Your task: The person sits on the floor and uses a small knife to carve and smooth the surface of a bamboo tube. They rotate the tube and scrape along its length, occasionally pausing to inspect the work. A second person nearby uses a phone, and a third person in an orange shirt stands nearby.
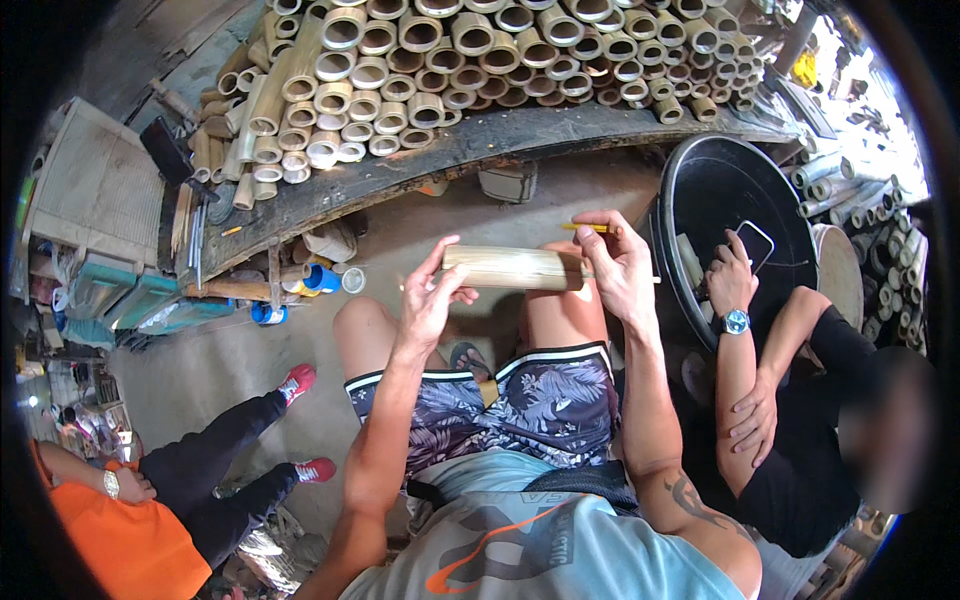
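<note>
A pale bamboo tube (510, 268) lies level above my lap, held at its two ends. My left hand (430, 300) grips the left end between thumb and fingers. At the right end, my right hand (622, 275) has its thumb and fingers on the tube. A thin yellow pencil-like stick (590, 227) pokes out from between the upper fingers of that same hand. Short bits of a thin rod show beyond both hands, on the left and on the right; whether it runs through or behind the tube I cannot tell.
Cut bamboo tubes (420, 35) are stacked on a dark bench (480, 150) ahead. To the right stands a black tub (680, 165), where a person in black holds a phone (755, 245). Another person in orange (130, 535) is at the lower left. Blue cups (320, 280) sit below the bench.
</note>
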